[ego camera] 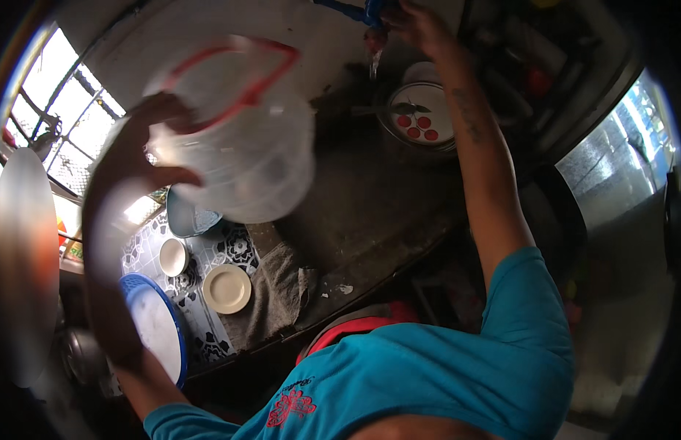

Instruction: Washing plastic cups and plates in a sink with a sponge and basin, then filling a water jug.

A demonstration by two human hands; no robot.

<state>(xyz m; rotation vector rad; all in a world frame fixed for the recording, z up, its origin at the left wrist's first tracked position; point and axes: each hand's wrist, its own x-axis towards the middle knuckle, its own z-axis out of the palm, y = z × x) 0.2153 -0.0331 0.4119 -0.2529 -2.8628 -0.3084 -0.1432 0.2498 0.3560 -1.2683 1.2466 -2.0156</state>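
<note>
My left hand (pixel 164 124) grips a translucent plastic pitcher (pixel 263 159) by its side near the red rim. The pitcher is tilted and blurred, raised above the counter. At the top edge, my right hand (pixel 425 30) is on a blue plastic faucet (pixel 374 12), its fingers partly cut off by the frame. A stream of water (pixel 374 65) runs from the reddish spout end. Below and right of the stream sits a round dish (pixel 423 102) with a red cherry print, partly hidden behind my right forearm.
On the patterned covering at left stand a small white bowl (pixel 173 257), a cream saucer (pixel 227 289), a bluish container (pixel 192 214) and a blue-rimmed basin (pixel 181 335). A grey cloth (pixel 280 280) lies by the counter's front edge. A barred window (pixel 71 104) is at the left.
</note>
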